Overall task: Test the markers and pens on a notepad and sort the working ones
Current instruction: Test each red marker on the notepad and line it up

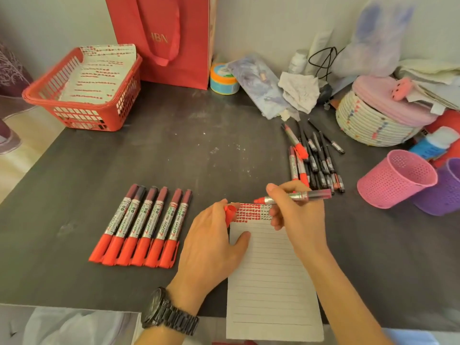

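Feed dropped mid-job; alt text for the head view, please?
The right hand holds an uncapped red marker over the scribbled notepad; the left hand pinches a red cap, thumb on the page. Six capped markers lie in a row at left.

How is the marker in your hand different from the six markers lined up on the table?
The red-and-silver marker in the right hand has its red cap off, tip bare; the row of six red-and-silver markers all wear caps. The held one lies sideways at the top of the lined white notepad; the six lie flat, side by side, on the dark table. Both have silver barrels and red parts.
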